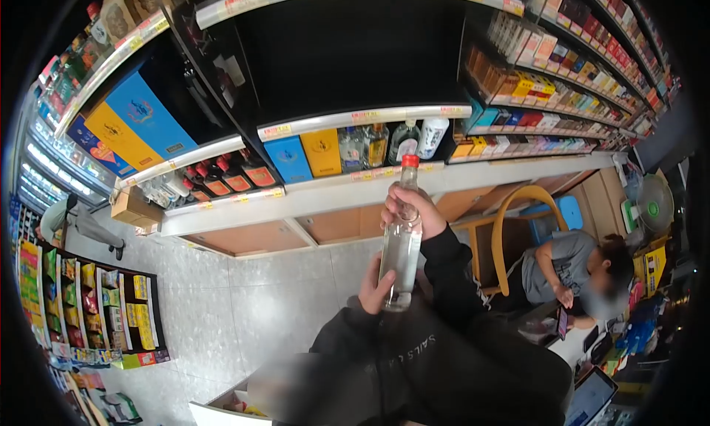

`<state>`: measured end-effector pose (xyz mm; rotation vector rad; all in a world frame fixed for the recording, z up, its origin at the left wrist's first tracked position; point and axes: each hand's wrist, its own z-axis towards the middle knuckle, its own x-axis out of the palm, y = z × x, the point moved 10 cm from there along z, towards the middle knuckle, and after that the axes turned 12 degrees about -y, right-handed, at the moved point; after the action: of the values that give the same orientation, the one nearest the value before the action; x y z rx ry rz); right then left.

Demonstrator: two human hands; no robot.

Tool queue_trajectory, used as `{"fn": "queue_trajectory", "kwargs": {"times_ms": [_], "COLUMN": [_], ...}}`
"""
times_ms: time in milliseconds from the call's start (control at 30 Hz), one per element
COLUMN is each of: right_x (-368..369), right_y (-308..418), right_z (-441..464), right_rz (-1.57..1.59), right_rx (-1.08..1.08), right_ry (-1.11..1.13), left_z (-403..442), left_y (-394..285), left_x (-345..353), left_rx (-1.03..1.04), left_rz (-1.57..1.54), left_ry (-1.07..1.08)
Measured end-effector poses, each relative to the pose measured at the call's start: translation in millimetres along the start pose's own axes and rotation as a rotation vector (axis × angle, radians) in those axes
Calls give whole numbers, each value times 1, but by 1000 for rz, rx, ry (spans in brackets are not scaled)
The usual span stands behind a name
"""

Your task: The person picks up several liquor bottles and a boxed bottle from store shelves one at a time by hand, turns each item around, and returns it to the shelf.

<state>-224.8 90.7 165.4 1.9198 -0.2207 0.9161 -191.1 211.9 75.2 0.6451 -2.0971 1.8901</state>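
Note:
A clear glass bottle (401, 259) with a red cap is held in front of my chest, a little tilted, cap toward the shelves. My right hand (414, 210) wraps its fingers round the neck and shoulder of the bottle. Lower down, my left hand (376, 285) grips the bottle near its base, thumb across the glass. Beyond the cap, on the low shelf, stand a dark bottle (404, 141) and a white bottle (433, 139).
Blue box (288, 160) and yellow box (321, 151) share the low shelf. To the right, a wooden chair (509, 241) stands near a seated person (555, 267) holding a phone. A snack rack (96, 300) is at left; another person (81, 222) bends behind it. A cardboard box (137, 208) juts from the shelf end.

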Motion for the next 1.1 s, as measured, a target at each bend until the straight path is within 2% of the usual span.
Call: {"fn": "queue_trajectory", "kwargs": {"times_ms": [67, 133, 167, 200, 267, 333, 400, 433, 467, 533, 600, 667, 733, 800, 867, 933, 1000, 1067, 1100], "right_x": [-2, -11, -9, -5, 11, 13, 30, 42, 43, 52, 53, 46, 43, 44, 35, 39, 40, 53, 61], "right_y": [-5, -9, -8, -9, -2, -7, -7, -12, -18, -24, -20, -25, -20, -15, -13, -17, -21, -26, -26], "right_z": [2, 2, 3, 5, 2, 1, -7, -11, -9, -12, -14, -9, -8, -12, -12, -11, -15, -21, -23], "right_rz": [-64, -59, -100, -104, -45, -68, 322, 451, 453, 745, 736, 610, 534, 458, 61, -14, -375, -434, -463], "right_rx": [-7, 12, -16, -4, -75, -108, -146, -110, -114, -18, -25, -3, -7, -13, -96, -125, -259, -318, -345], "right_ry": [-23, -148, -121, -111, -13, 46, 275, 413, 410, 525, 570, 422, 362, 309, 80, 92, -20, 24, 50], "left_z": [-1, -5, -12, -9, -20, -26, -40, -47, -48, -54, -53, -47, -43, -32, -31, -19, -15, -14, -15], "left_y": [-1, 1, -22, -29, -34, -33, -42, -53, -51, -56, -51, -41, -32, -25, -38, -50, -52, -52, -53], "left_x": [-4, -5, 13, 13, 32, 38, 61, 69, 70, 70, 66, 62, 54, 27, 28, -15, -19, -29, -31], "left_rx": [22, -58, -141, -135, -270, -332, -598, -629, -634, -624, -637, -575, -553, -364, -322, 153, 208, 234, 228], "left_rz": [45, -26, -155, -158, -387, -491, -1168, -1290, -1289, -1325, -1278, -1040, -980, -451, -511, 235, 290, 461, 415], "left_ry": [-25, -19, 25, 11, 191, 186, 446, 614, 614, 728, 738, 550, 507, 285, 310, -65, -95, -194, -215]}}
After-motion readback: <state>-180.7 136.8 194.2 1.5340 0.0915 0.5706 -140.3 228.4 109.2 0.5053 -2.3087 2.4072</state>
